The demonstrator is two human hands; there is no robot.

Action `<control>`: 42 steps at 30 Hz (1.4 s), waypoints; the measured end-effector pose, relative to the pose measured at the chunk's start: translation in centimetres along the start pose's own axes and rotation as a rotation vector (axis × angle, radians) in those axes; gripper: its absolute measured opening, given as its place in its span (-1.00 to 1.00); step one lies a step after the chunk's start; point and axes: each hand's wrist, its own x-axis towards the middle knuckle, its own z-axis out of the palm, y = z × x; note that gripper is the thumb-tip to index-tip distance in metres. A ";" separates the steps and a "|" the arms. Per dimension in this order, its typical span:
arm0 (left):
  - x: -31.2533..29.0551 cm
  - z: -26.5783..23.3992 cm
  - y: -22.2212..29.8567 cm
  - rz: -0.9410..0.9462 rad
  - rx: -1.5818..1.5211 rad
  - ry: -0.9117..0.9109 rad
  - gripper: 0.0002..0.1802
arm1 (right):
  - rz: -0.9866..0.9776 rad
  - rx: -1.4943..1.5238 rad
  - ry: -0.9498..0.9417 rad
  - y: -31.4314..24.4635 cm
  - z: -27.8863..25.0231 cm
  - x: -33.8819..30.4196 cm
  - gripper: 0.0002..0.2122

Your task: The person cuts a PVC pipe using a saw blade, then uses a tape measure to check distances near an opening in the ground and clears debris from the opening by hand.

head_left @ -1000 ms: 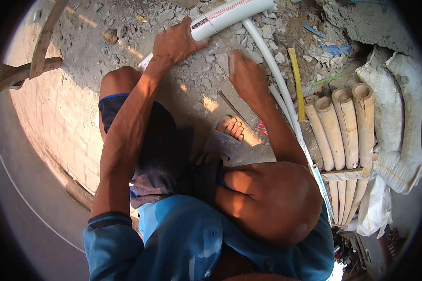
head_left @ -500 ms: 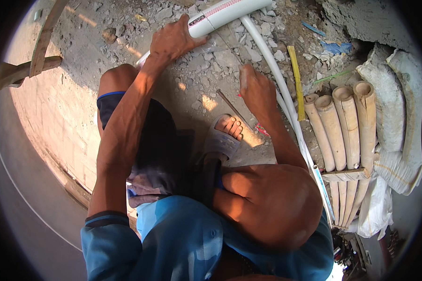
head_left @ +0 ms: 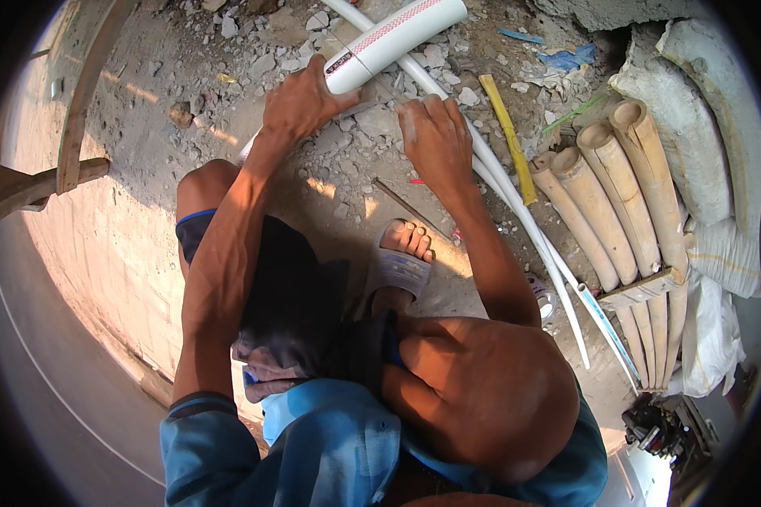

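A thick white plastic pipe (head_left: 410,35) with a red printed stripe slants across the top. My left hand (head_left: 300,103) wraps round it from above, a little below a thin dark line across its wall. That line belongs to a thin blade-like strip (head_left: 362,64) lying over the pipe and running down to my right hand. My right hand (head_left: 435,145) is closed round the strip's near end, fingers curled; its exact kind is too fine to make out. The pipe's lower end passes beside my left knee, mostly hidden by my arm.
Thin white pipes (head_left: 516,196) run down the right, one passing under the thick pipe. Beyond them lie a yellow strip (head_left: 508,139), a bamboo rack (head_left: 621,173) and white sacks (head_left: 681,101). A thin rod (head_left: 410,206) lies near my sandalled foot (head_left: 402,266). Rubble (head_left: 262,63) covers the ground.
My right hand has moved up and left, nearer the pipe, with the strip. My left hand still grips the pipe. The whole view has shifted and tilted slightly.
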 end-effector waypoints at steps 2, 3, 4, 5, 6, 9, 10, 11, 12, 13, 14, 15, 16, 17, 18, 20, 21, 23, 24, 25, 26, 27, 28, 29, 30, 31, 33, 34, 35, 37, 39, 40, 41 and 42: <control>1.5 0.2 0.3 0.012 0.046 0.034 -0.16 | 0.004 -0.085 0.011 1.6 -0.6 0.8 -0.76; 2.2 -0.1 1.0 0.038 -0.013 0.028 -0.15 | -0.015 -0.100 0.087 2.7 0.0 1.3 -0.77; 2.4 -0.3 1.6 0.050 0.004 0.016 -0.15 | -0.036 -0.115 0.164 3.7 0.9 1.7 -0.79; 2.6 -0.6 2.4 0.059 0.019 0.007 -0.14 | 0.004 -0.014 0.112 4.1 1.3 2.1 -0.79; 2.7 -0.9 3.0 0.066 0.032 -0.002 -0.14 | 0.033 0.011 0.083 4.3 1.6 2.1 -0.78; 2.2 -0.8 1.5 0.104 -0.059 0.028 -0.07 | 0.148 0.147 -0.045 2.7 1.0 1.2 -0.74; 1.9 -0.3 0.5 0.134 -0.096 0.050 -0.06 | 0.209 0.221 -0.113 1.6 -0.1 0.9 -0.73; 1.9 0.1 0.4 0.164 -0.109 0.070 -0.07 | 0.277 0.286 -0.187 1.0 -0.9 0.3 -0.71; 1.8 0.5 0.2 0.178 -0.077 0.080 -0.06 | 0.301 0.287 -0.225 0.7 -0.8 -0.1 -0.70; 1.6 1.0 0.0 0.192 -0.045 0.090 -0.06 | 0.325 0.288 -0.263 0.5 -0.5 -0.4 -0.69; 1.4 0.9 0.5 0.209 -0.014 0.102 -0.05 | 0.349 0.287 -0.297 0.7 -0.2 -0.6 -0.68; 1.2 0.9 1.2 0.170 0.021 0.107 -0.05 | 0.350 0.356 -0.206 1.6 0.6 -1.0 -0.70; 1.1 0.8 1.9 0.131 0.057 0.112 -0.04 | 0.267 0.299 -0.118 2.3 0.8 -1.1 -0.72; 0.8 1.2 2.1 0.085 0.090 0.105 -0.04 | 0.192 0.244 -0.043 2.3 0.6 -1.5 -0.73; 0.7 1.6 2.0 0.096 0.099 0.153 -0.03 | 0.115 0.189 0.032 2.2 0.3 -1.7 -0.74; 0.5 1.9 1.6 0.114 0.122 0.257 -0.02 | 0.138 0.222 -0.021 1.8 -0.4 -1.7 -0.78; 0.9 1.7 1.4 0.079 0.135 0.184 -0.02 | 0.146 0.241 -0.046 1.5 -0.7 -1.7 -0.80; 1.2 1.1 1.3 0.045 0.127 0.098 -0.01 | 0.131 0.199 -0.020 0.4 -1.1 -1.7 -0.81; 1.4 0.8 1.3 0.029 0.121 0.057 -0.01 | 0.122 0.176 -0.006 0.1 -1.4 -1.5 -0.82; 1.3 0.9 1.2 0.038 0.114 0.057 -0.02 | 0.132 0.135 -0.060 0.0 -1.6 -1.2 -0.84; 1.2 1.2 1.1 0.049 0.106 0.054 -0.02 | 0.144 0.094 -0.113 -0.1 -1.8 -0.9 -0.85; 1.2 1.4 1.1 0.061 0.099 0.051 -0.03 | 0.158 0.053 -0.167 -0.1 -1.9 -0.5 -0.86; 1.5 1.4 0.8 0.056 0.098 0.060 -0.04 | 0.111 0.050 -0.149 -0.2 -1.5 0.7 -0.87; 1.5 1.3 0.9 0.050 0.093 0.061 -0.05 | 0.069 0.046 -0.140 -0.1 -0.5 2.5 -0.87; 1.5 1.1 0.8 0.043 0.086 0.064 -0.06 | 0.025 0.041 -0.130 -0.1 0.3 4.1 -0.88; 1.5 1.3 0.1 0.048 0.080 0.092 -0.09 | -0.007 0.030 -0.148 -0.3 0.6 4.7 -0.89; 0.8 1.3 0.2 0.044 0.055 0.068 -0.15 | 0.073 0.060 -0.210 0.1 -0.6 1.0 -0.88; 1.3 1.1 0.5 0.058 0.040 0.077 -0.18 | 0.108 0.062 -0.218 1.0 -1.3 -1.0 -0.88; 1.0 1.1 0.9 0.039 0.055 0.045 -0.20 | 0.061 0.018 -0.125 1.1 -2.2 -3.2 -0.88; 1.6 0.7 1.0 0.041 0.062 0.084 -0.20 | 0.076 0.064 -0.152 2.2 -0.9 -1.9 -0.87; 1.2 1.5 0.7 0.072 0.023 0.118 -0.22 | 0.063 0.052 -0.171 1.7 0.4 1.5 -0.86; 1.8 1.2 0.3 0.084 0.038 0.130 -0.19 | 0.042 0.054 -0.153 1.3 0.8 3.0 -0.86; 1.8 1.2 0.3 0.090 0.041 0.125 -0.16 | 0.029 0.050 -0.155 0.9 0.6 3.7 -0.86; 1.7 1.3 0.2 0.096 0.044 0.120 -0.13 | 0.016 0.047 -0.157 0.7 0.4 3.8 -0.86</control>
